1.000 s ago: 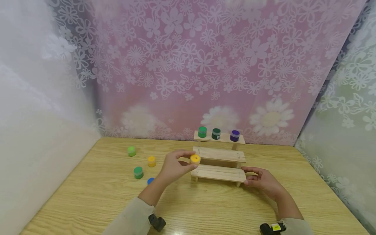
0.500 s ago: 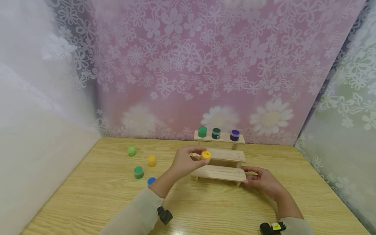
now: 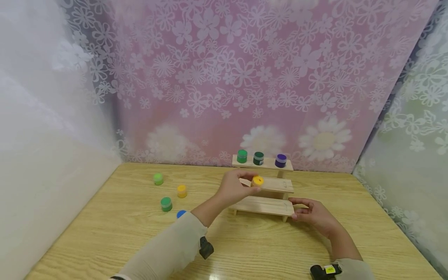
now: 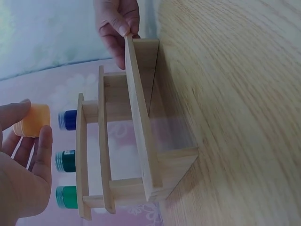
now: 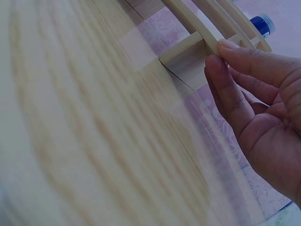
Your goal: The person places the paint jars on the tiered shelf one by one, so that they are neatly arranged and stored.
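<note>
Between thumb and fingers, my left hand (image 3: 233, 188) pinches a yellow-orange paint jar (image 3: 258, 181), which overlaps the middle step in the head view. The left wrist view shows this jar (image 4: 36, 120) held apart from the boards. A three-step wooden display stand (image 3: 262, 206) stands on the table. My right hand (image 3: 316, 218) grips the right end of its lowest board, with the thumb (image 5: 230, 45) at the board's corner in the right wrist view. Along the top step sit a green jar (image 3: 242, 156), a dark green jar (image 3: 258, 158) and a purple jar (image 3: 280, 160).
Left of the stand, a light green jar (image 3: 158, 179), a yellow jar (image 3: 181, 191), a green jar (image 3: 166, 204) and a blue jar (image 3: 181, 214) stand loose on the wooden table (image 3: 105, 233). The left sleeve partly hides the blue one. A flowered curtain (image 3: 210, 77) hangs behind.
My left hand has carried the yellow-orange jar rightward and slightly up, from the stand's left end to before the middle step. My right hand stays at the lowest board.
</note>
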A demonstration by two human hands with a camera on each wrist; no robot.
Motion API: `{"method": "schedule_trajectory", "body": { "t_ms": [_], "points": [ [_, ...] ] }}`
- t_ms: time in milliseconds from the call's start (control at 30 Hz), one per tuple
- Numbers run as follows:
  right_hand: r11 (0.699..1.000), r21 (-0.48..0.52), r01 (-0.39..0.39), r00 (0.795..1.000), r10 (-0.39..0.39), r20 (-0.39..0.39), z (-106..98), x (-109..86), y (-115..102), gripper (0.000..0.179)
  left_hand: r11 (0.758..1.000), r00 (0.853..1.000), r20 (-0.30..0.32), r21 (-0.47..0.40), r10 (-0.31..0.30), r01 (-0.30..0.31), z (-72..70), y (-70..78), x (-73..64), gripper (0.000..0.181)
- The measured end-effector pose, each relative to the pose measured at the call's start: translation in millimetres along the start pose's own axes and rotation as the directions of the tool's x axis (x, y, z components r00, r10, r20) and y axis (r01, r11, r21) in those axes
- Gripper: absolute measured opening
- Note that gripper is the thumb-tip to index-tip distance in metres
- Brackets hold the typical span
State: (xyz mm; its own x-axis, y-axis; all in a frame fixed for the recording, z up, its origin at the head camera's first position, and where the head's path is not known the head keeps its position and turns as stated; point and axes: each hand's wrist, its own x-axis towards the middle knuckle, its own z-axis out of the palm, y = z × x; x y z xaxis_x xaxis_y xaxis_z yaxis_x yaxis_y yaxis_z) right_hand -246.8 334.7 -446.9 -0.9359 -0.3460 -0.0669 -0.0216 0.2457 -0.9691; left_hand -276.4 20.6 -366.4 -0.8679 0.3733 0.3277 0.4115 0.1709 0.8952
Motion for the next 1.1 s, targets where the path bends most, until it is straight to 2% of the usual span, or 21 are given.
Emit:
{"method": "schedule_trajectory", "body": {
  "t_ms": [300, 567, 867, 1100],
  "points": [
    [1.000, -0.013, -0.010, 1.000, 0.010, -0.003, -1.3, -0.3, 2.7, 0.071, 0.999, 0.999, -0.036, 0.026, -0.017, 0.018, 15.8, 7.4, 12.7, 0.034],
    [1.000, -0.012, -0.018, 1.000, 0.018, -0.004, -2.3, -1.3, 1.5, 0.071, 0.999, 0.999, -0.039, 0.016, -0.036, 0.037, 30.1, 12.8, 19.4, 0.036],
    [1.000, 0.011, -0.025, 1.000, 0.025, 0.000, -3.1, -1.8, 2.7, 0.071, 0.999, 0.998, -0.044, -0.006, -0.055, 0.054, 47.0, 9.0, 26.4, 0.034],
    [1.000, 0.006, -0.016, 1.000, 0.016, 0.002, -3.3, -1.2, 2.2, 0.070, 0.994, 0.994, -0.075, 0.061, -0.085, 0.090, 54.8, 5.2, 34.1, 0.032]
  ]
}}
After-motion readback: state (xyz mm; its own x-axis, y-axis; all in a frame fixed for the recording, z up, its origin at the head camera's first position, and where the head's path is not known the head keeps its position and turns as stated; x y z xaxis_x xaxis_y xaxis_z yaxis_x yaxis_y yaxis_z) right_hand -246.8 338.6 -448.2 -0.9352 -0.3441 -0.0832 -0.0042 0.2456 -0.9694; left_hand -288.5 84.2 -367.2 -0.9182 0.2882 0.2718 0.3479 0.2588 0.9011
